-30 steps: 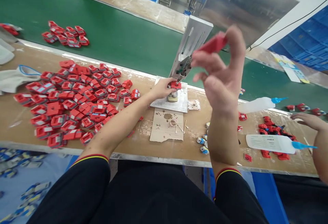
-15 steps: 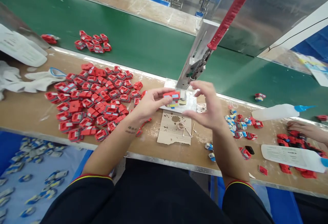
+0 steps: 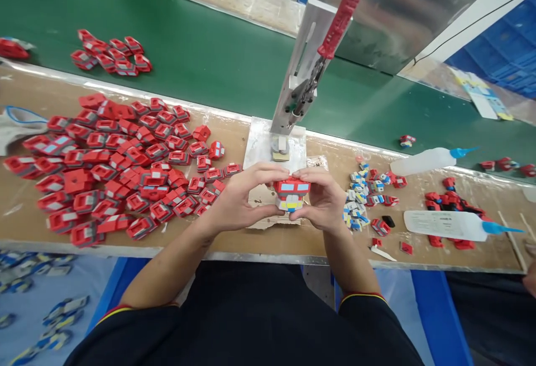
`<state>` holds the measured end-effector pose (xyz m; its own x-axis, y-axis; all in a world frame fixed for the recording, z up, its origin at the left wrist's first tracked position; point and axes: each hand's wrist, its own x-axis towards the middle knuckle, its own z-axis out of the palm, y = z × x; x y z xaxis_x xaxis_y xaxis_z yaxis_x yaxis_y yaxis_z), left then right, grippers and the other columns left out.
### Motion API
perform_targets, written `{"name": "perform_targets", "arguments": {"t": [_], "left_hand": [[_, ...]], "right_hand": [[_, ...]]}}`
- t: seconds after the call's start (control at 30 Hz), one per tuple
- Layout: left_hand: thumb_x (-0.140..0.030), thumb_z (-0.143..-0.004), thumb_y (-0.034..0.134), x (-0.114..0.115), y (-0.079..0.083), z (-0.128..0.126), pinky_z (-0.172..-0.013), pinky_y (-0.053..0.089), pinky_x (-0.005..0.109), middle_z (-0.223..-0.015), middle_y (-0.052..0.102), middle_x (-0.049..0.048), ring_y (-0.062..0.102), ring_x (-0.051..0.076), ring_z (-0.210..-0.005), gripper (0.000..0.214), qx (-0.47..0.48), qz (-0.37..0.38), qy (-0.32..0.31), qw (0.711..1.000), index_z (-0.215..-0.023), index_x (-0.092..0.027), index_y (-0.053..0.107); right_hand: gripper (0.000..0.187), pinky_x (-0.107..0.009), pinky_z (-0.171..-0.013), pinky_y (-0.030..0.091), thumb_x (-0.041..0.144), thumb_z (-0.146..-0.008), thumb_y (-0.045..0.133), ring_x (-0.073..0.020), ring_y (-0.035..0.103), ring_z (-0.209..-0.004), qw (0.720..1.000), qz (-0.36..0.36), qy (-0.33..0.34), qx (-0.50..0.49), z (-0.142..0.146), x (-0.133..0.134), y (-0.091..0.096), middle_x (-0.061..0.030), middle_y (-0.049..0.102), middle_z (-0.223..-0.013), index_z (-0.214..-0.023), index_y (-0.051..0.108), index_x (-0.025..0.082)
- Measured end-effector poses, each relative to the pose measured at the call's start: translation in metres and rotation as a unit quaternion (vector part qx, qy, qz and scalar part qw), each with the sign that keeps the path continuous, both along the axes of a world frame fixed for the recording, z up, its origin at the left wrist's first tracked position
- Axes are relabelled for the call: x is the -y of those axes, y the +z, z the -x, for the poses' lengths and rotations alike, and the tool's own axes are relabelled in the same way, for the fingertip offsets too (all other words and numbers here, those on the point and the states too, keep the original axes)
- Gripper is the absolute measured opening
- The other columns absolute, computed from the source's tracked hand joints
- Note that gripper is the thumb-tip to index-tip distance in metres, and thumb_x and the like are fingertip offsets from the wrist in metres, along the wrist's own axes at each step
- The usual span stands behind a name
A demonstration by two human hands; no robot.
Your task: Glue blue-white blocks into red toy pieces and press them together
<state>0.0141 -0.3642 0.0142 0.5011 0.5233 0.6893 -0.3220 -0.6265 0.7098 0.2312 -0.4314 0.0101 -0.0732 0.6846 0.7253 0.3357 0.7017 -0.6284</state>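
Between my two hands, over the near edge of the bench (image 3: 234, 243), sits a small toy piece (image 3: 290, 193): red top with pale blue windows, white base with yellow and blue marks. My left hand (image 3: 239, 198) pinches it at 9 o'clock, my right hand (image 3: 321, 197) at 3 o'clock, fingers closed.

Toy piece (image 3: 291, 194) sits between left hand (image 3: 239, 203) and right hand (image 3: 325, 203), press (image 3: 298, 67) behind it.
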Motion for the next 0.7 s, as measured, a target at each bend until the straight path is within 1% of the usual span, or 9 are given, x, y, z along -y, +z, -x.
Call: {"name": "perform_targets", "arguments": {"t": [0.07, 0.13, 0.2, 0.27, 0.33, 0.4, 0.53, 0.6, 0.7], "left_hand": [[-0.040, -0.092, 0.089, 0.003, 0.002, -0.005, -0.097, 0.066, 0.035, -0.124, 0.081, 0.0105, 0.079, 0.023, -0.114, 0.055, 0.013, -0.058, 0.052, 0.997, -0.143, -0.028, 0.070], [-0.046, -0.090, 0.090, 0.007, 0.007, -0.012, -0.095, 0.067, 0.036, -0.118, 0.082, 0.0095, 0.079, 0.023, -0.108, 0.062, 0.030, -0.097, 0.085, 0.991, -0.145, -0.027, 0.069], [-0.047, -0.090, 0.089, 0.011, 0.014, -0.019, -0.094, 0.067, 0.037, -0.114, 0.083, 0.0082, 0.080, 0.023, -0.106, 0.063, 0.038, -0.127, 0.104, 0.986, -0.145, -0.026, 0.068], [-0.043, -0.092, 0.088, 0.016, 0.020, -0.025, -0.095, 0.066, 0.038, -0.113, 0.084, 0.0069, 0.080, 0.023, -0.105, 0.059, 0.028, -0.146, 0.113, 0.982, -0.145, -0.026, 0.067], [-0.037, -0.093, 0.087, 0.019, 0.024, -0.029, -0.093, 0.066, 0.038, -0.115, 0.084, 0.0063, 0.081, 0.024, -0.104, 0.058, 0.007, -0.149, 0.119, 0.982, -0.146, -0.028, 0.065], [-0.033, -0.091, 0.087, 0.021, 0.025, -0.032, -0.089, 0.066, 0.038, -0.116, 0.085, 0.0057, 0.082, 0.024, -0.101, 0.062, -0.011, -0.145, 0.130, 0.981, -0.147, -0.029, 0.063], [-0.027, -0.088, 0.086, 0.024, 0.025, -0.035, -0.086, 0.066, 0.037, -0.116, 0.085, 0.0051, 0.081, 0.022, -0.095, 0.069, -0.009, -0.145, 0.142, 0.979, -0.150, -0.029, 0.057], [-0.025, -0.088, 0.085, 0.025, 0.026, -0.036, -0.083, 0.066, 0.035, -0.113, 0.085, 0.0043, 0.081, 0.021, -0.091, 0.066, 0.001, -0.148, 0.147, 0.978, -0.148, -0.029, 0.057], [-0.023, -0.089, 0.084, 0.027, 0.030, -0.036, -0.077, 0.065, 0.032, -0.108, 0.085, 0.0029, 0.080, 0.018, -0.084, 0.057, 0.016, -0.147, 0.150, 0.978, -0.141, -0.027, 0.059]], "right_hand": [[0.068, -0.041, -0.090, 0.069, 0.063, -0.074, 0.095, -0.0267, 0.081, -0.102, 0.999, 0.034, 0.006, -0.030, 0.001, 0.003, -0.008, -0.0076, 0.081, -0.111, -0.127, 0.070, 0.030], [0.060, -0.041, -0.090, 0.068, 0.059, -0.078, 0.095, -0.0261, 0.081, -0.102, 0.997, 0.061, 0.010, -0.053, 0.003, 0.006, -0.012, -0.0081, 0.081, -0.112, -0.124, 0.070, 0.029], [0.057, -0.039, -0.088, 0.067, 0.052, -0.080, 0.096, -0.0251, 0.081, -0.100, 0.996, 0.063, 0.012, -0.059, 0.006, 0.009, -0.012, -0.0071, 0.081, -0.112, -0.126, 0.070, 0.030], [0.061, -0.038, -0.085, 0.067, 0.048, -0.077, 0.099, -0.0231, 0.080, -0.092, 0.997, 0.060, 0.003, -0.054, 0.008, 0.012, -0.010, -0.0046, 0.081, -0.108, -0.128, 0.069, 0.031], [0.061, -0.036, -0.081, 0.067, 0.047, -0.074, 0.101, -0.0199, 0.076, -0.079, 0.996, 0.068, -0.012, -0.049, 0.009, 0.015, -0.008, -0.0013, 0.079, -0.102, -0.124, 0.070, 0.032], [0.056, -0.036, -0.079, 0.066, 0.049, -0.074, 0.100, -0.0179, 0.072, -0.072, 0.994, 0.092, -0.029, -0.046, 0.008, 0.018, -0.007, 0.0003, 0.077, -0.096, -0.117, 0.070, 0.030], [0.058, -0.039, -0.078, 0.068, 0.056, -0.069, 0.100, -0.0205, 0.072, -0.073, 0.987, 0.147, -0.065, -0.030, 0.008, 0.024, -0.009, -0.0013, 0.074, -0.088, -0.106, 0.068, 0.026], [0.056, -0.037, -0.074, 0.067, 0.060, -0.072, 0.097, -0.0187, 0.068, -0.069, 0.986, 0.145, -0.073, -0.027, 0.009, 0.025, -0.009, -0.0003, 0.072, -0.084, -0.102, 0.066, 0.026], [0.050, -0.032, -0.065, 0.064, 0.060, -0.077, 0.093, -0.0161, 0.065, -0.063, 0.990, 0.120, -0.067, -0.030, 0.012, 0.025, -0.008, 0.0014, 0.070, -0.081, -0.103, 0.066, 0.026]]}}
